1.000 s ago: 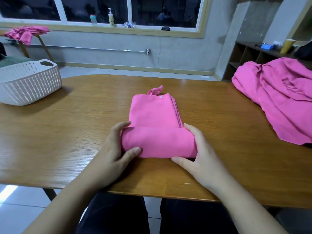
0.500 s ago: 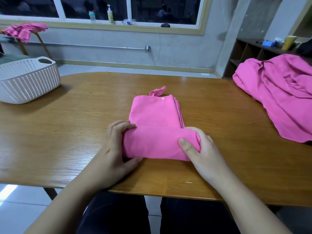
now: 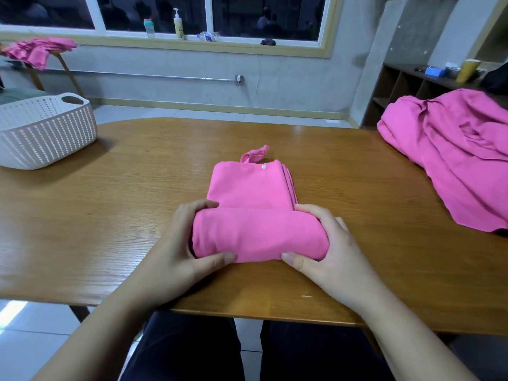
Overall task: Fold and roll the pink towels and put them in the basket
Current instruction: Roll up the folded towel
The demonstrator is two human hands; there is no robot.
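A folded pink towel (image 3: pixel 253 204) lies mid-table, its near end rolled into a thick roll. The flat far part shows a small white snap and a hanging loop at the far edge. My left hand (image 3: pixel 181 243) grips the roll's left end, fingers curled over the top and thumb under the front. My right hand (image 3: pixel 327 248) grips the right end the same way. A white perforated basket (image 3: pixel 46 133) stands at the table's far left; its inside is hidden.
A heap of loose pink towels (image 3: pixel 456 149) covers the table's right side. More pink cloth (image 3: pixel 35 50) hangs on a wooden stand at the back left. Bottles stand on the window sill (image 3: pixel 176 41). A wooden shelf unit (image 3: pixel 406 89) is behind on the right.
The roll has grown thicker and moved a little farther along the towel. My right thumb has come back down to the roll's front lower edge.
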